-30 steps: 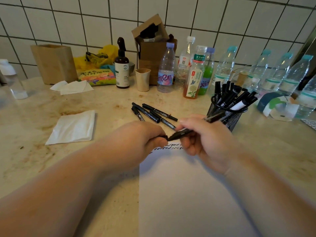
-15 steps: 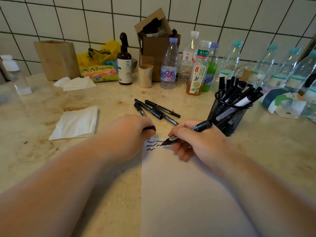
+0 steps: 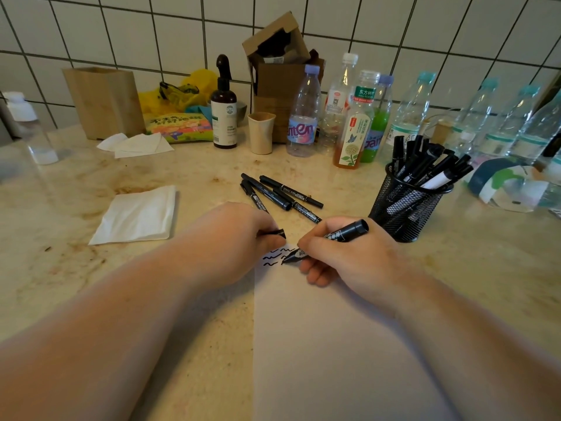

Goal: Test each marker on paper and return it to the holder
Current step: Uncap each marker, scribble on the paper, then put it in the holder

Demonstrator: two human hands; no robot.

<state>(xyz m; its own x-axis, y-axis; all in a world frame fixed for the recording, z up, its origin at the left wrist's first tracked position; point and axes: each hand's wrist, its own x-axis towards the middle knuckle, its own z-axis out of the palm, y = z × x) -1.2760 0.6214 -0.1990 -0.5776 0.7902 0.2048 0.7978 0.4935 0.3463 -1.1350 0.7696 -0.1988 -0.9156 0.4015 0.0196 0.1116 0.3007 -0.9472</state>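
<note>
A person is testing a black marker point(image 3: 331, 240) on a sheet of white paper point(image 3: 328, 344) lying on a stained stone counter point(image 3: 76, 268). The right hand point(image 3: 349, 253) is gripping the marker in a writing hold, its tip touching the paper at the sheet's far left corner, beside three short wavy black lines point(image 3: 274, 256). The left hand point(image 3: 233, 238) is resting at the paper's left edge, its fingers closed around a black cap point(image 3: 277, 233). Four more markers point(image 3: 280, 197) are lying loose on the counter just beyond the hands. A black mesh holder point(image 3: 406, 208) is standing near the right hand, to its far right, crowded with markers leaning at angles. A folded white napkin point(image 3: 136, 215) is lying well to the left. Along the tiled wall at the back, plastic bottles point(image 3: 303, 113), a dark spray bottle point(image 3: 224, 107), a small beige cup point(image 3: 261, 133) and an open cardboard box point(image 3: 279, 68) are standing in a row.
</note>
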